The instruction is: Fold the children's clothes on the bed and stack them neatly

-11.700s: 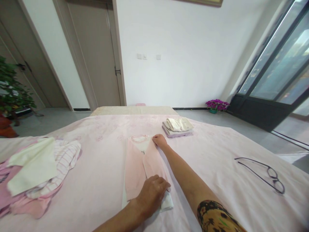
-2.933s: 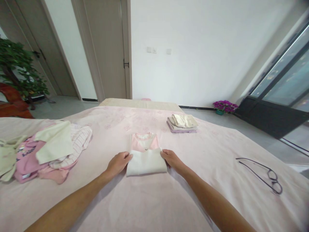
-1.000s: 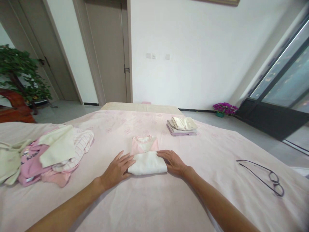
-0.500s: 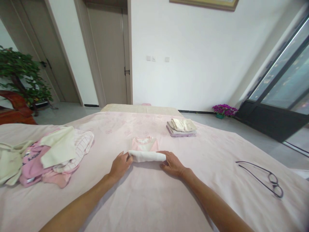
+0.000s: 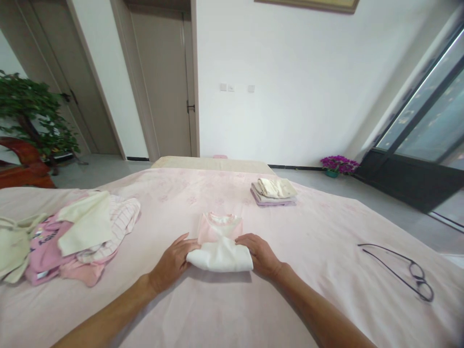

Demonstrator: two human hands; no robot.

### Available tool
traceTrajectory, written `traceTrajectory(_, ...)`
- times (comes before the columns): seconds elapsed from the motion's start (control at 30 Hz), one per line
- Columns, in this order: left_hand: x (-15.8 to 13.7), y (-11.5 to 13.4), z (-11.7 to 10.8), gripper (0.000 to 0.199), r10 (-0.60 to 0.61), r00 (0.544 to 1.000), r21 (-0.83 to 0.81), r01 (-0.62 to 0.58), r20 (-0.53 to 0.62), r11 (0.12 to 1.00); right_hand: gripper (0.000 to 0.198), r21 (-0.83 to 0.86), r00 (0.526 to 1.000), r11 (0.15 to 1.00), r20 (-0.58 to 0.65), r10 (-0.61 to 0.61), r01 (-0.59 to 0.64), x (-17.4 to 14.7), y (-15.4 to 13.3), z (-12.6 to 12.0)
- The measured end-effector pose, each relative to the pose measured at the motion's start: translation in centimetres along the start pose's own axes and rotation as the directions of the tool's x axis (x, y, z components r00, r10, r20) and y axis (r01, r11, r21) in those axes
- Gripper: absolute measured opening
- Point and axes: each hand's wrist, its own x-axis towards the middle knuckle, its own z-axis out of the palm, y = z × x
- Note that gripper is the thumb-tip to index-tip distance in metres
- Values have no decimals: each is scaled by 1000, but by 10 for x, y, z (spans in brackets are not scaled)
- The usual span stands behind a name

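A folded pink and cream garment (image 5: 219, 246) lies in the middle of the pink bedsheet (image 5: 232, 309). My left hand (image 5: 173, 262) grips its left edge, thumb on top. My right hand (image 5: 260, 254) holds its right edge the same way. The garment's cream near part looks slightly lifted off the sheet, with a shadow under it; its pink collar end points away from me.
A heap of unfolded pink, cream and striped clothes (image 5: 68, 236) lies at the left. A small stack of folded clothes (image 5: 273, 191) sits farther back right. Eyeglasses (image 5: 404, 270) rest on the sheet at the right. A doorway, a plant and glass doors lie beyond.
Half a second ago the cream part was rolled up thin between my hands; now it is spread flat and both hands have drawn the garment a little toward me.
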Motion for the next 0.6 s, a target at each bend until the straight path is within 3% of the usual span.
traceTrajectory(0.07,6,3,3,27,-160,986,-71,156,-48,985,23,34,998,998,-36,55,-54,-1,1,1)
traceTrajectory(0.2,18,9,13,31,-482,876,-204,468,-26,860,15,23,951,957,-108,290,-289,1,13,11)
traceTrajectory(0.3,25,9,17,32,-543,839,-305,526,32,794,15,35,914,923,-123,385,-384,7,17,17)
traceTrajectory(0.4,37,5,18,35,-602,798,-358,560,-8,747,25,76,885,894,-123,448,-442,17,18,20)
traceTrajectory(0.5,56,-4,19,38,-674,734,-246,641,-79,727,27,124,827,846,-179,533,-518,28,21,23)
traceTrajectory(0.6,80,-17,22,38,-728,682,-138,716,-73,684,25,134,761,794,-227,607,-593,38,28,27)
